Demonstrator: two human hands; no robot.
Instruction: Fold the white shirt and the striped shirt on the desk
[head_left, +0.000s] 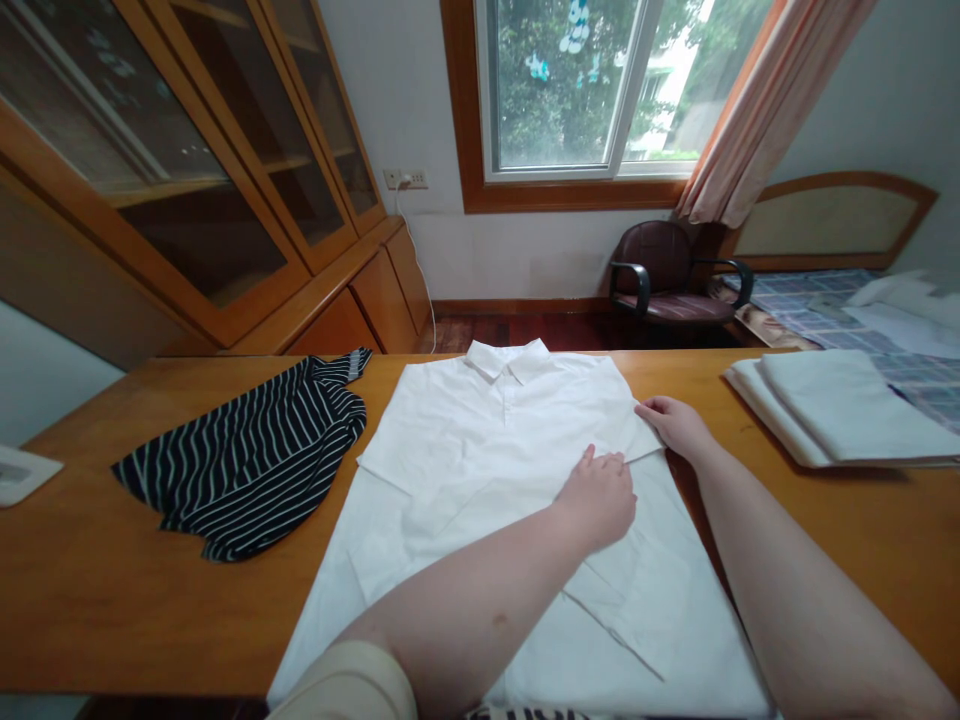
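A white collared shirt (480,440) lies flat, its collar at the far side and its short sleeves spread. Beneath its lower part a larger white cloth (540,670) reaches the near edge. My right hand (681,428) pinches the outer edge of the right-hand sleeve between thumb and fingers. Reaching across the shirt, my left hand (600,497) is closed on its fabric near the inner end of that sleeve's hem. Its fingertips are partly hidden.
The wooden table (112,590) bears a black-and-white striped garment (262,450) at left and folded white cloths (855,410) at right. A white object (26,474) sits at the far left. Beyond stand a glass-door cabinet (300,230), an armchair (667,270) and a bed (810,290).
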